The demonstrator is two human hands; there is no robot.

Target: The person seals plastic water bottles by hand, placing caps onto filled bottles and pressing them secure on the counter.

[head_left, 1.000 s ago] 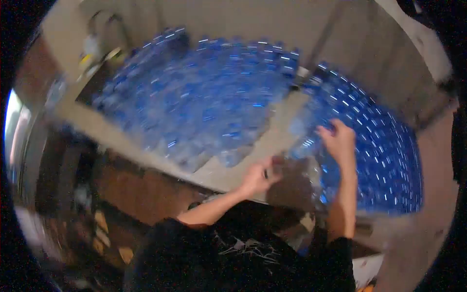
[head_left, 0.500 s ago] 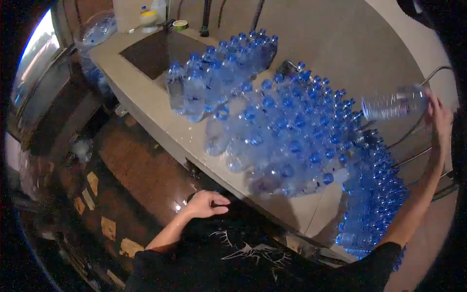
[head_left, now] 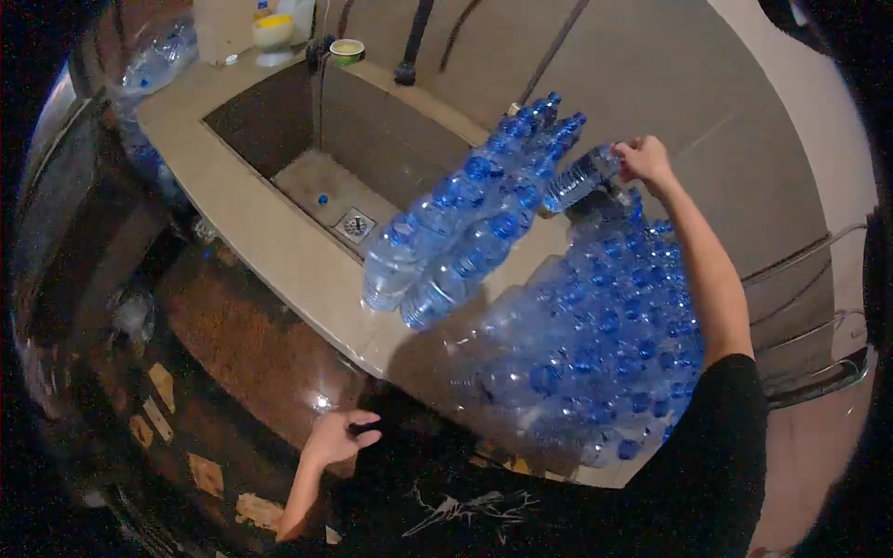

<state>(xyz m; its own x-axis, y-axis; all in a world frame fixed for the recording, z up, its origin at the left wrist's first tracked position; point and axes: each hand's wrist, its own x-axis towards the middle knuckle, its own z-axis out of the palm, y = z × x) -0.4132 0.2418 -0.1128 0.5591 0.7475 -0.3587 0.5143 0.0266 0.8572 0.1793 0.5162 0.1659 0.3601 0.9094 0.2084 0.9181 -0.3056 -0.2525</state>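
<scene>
Near the back wall my right hand [head_left: 644, 160] grips the cap end of a clear plastic bottle [head_left: 583, 180], which is tilted with its base down to the left. Below it, a large group of blue-capped bottles [head_left: 595, 316] stands packed on the counter. To the left, a narrower double row of bottles [head_left: 456, 223] runs beside the sink. My left hand [head_left: 340, 437] hangs low in front of the counter edge, fingers curled toward the thumb, with something small and dark between them.
A sink [head_left: 372, 121] with a drain and a small blue cap [head_left: 323, 200] in it lies at the left. Behind it stand a yellow-topped container [head_left: 273, 33] and a small tub [head_left: 347, 51]. A bag of bottles [head_left: 163, 60] is at the far left. Cables run down the right wall.
My right hand has carried the bottle leftward from the far right to the back of the counter, between the two groups. My left hand is slightly lower. The view has shifted, showing more sink.
</scene>
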